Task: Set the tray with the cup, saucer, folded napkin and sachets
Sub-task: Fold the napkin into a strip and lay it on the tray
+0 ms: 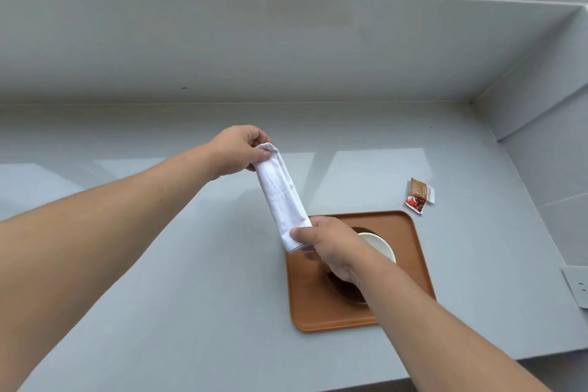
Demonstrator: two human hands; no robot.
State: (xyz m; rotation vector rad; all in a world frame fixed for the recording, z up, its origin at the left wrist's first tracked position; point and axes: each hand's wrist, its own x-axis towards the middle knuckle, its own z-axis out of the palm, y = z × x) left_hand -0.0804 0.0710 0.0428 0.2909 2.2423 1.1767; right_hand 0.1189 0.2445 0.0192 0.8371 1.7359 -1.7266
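Note:
A white napkin (281,197), folded into a long strip, is stretched in the air between both hands. My left hand (237,149) pinches its far end. My right hand (331,247) pinches its near end, above the left side of the brown tray (413,251). On the tray a white cup (383,247) sits on a dark saucer (345,291); my right hand and forearm hide much of both. Two sachets (420,195), one brown and one red, lie on the counter just beyond the tray's far right corner.
The grey counter (159,264) runs to a raised back ledge under a window. A side wall closes the right end, with a white socket plate (577,285) on it. The counter's front edge is at the lower right.

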